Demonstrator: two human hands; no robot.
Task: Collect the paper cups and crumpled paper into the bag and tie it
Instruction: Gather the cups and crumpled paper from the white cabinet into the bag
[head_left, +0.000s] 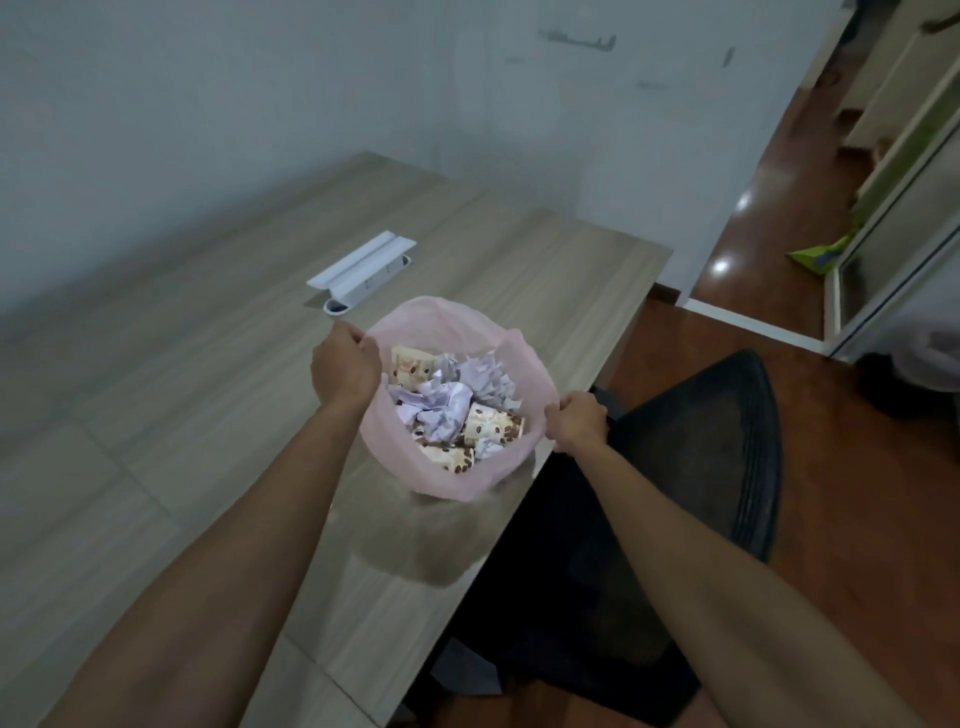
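A pink translucent plastic bag (441, 317) stands open on the wooden table (182, 415), near its right edge. Inside lie several paper cups with a brown bean print (491, 427) and crumpled white paper (447, 397). My left hand (345, 366) grips the bag's rim on the left side. My right hand (576, 421) grips the rim on the right side. Both hands hold the mouth of the bag spread wide.
A white cable-port cover (363, 267) stands raised in the table behind the bag. A black mesh office chair (691, 467) sits right of the table, under my right arm. White wall behind; brown wooden floor (857, 493) and a sliding door frame at right.
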